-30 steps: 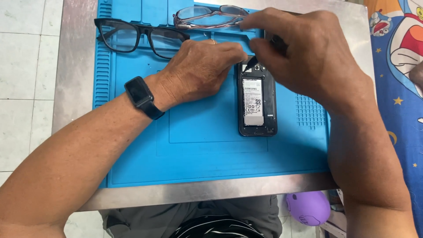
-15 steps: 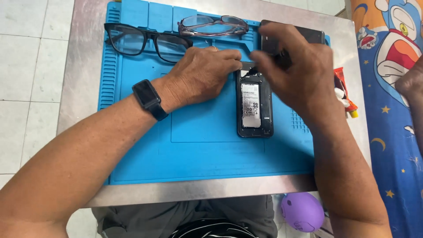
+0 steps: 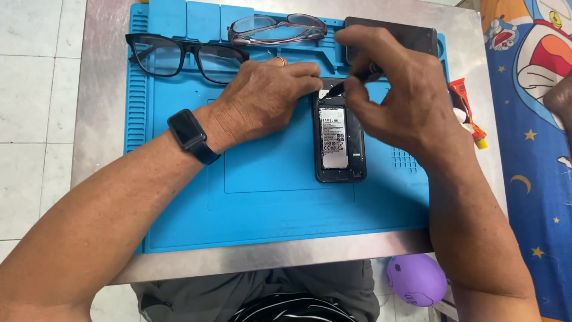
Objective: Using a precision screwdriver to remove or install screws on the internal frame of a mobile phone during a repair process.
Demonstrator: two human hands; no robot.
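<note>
An opened black phone [image 3: 339, 143] lies face down on a blue work mat [image 3: 268, 203], its silver battery exposed. My left hand [image 3: 262, 101], with a dark watch on the wrist, presses on the phone's upper left corner. My right hand [image 3: 399, 95] pinches a thin black tool [image 3: 345, 83] whose tip touches the phone's top edge. A dark flat panel [image 3: 411, 37] lies just beyond my right hand on the mat.
Black-framed glasses [image 3: 179, 56] and lighter-framed glasses [image 3: 277, 28] rest on the mat's far side. An orange tube [image 3: 468, 110] lies on the metal table [image 3: 101, 89] at right. A patterned blue cloth [image 3: 530, 119] hangs right. A purple object [image 3: 417, 279] sits below the table edge.
The view has shifted, with the mat sitting lower and more of the far side showing. My right hand has drawn back to the right, uncovering the tool tip at the phone's top.
</note>
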